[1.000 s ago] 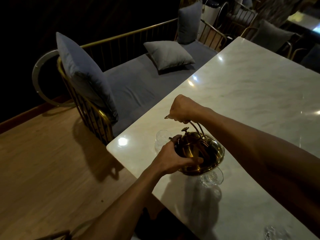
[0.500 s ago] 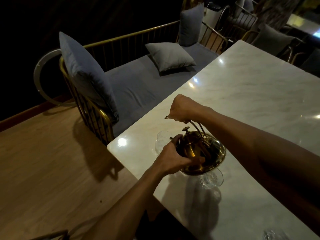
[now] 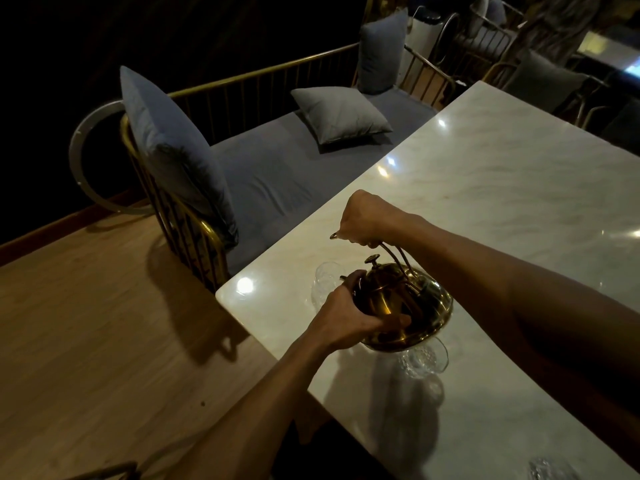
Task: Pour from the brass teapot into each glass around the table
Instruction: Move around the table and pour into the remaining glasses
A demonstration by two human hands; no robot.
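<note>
The brass teapot (image 3: 403, 308) hangs tilted to the left above the near left corner of the marble table (image 3: 485, 188). My right hand (image 3: 367, 216) is closed on its wire handle from above. My left hand (image 3: 346, 318) cups the pot's body on the spout side. A clear cut glass (image 3: 323, 280) stands just left of the pot, partly hidden by my left hand; the spout is hidden. A second clear glass (image 3: 424, 360) stands under the pot's base. A third glass (image 3: 545, 471) shows at the bottom edge.
A brass-railed sofa (image 3: 277, 168) with grey cushions runs along the table's left side. Wooden floor (image 3: 104, 323) lies to the left of the table corner. More chairs (image 3: 485, 39) and another table stand at the back right.
The teapot and both hands have stayed almost still over the glasses. The view has shifted slightly.
</note>
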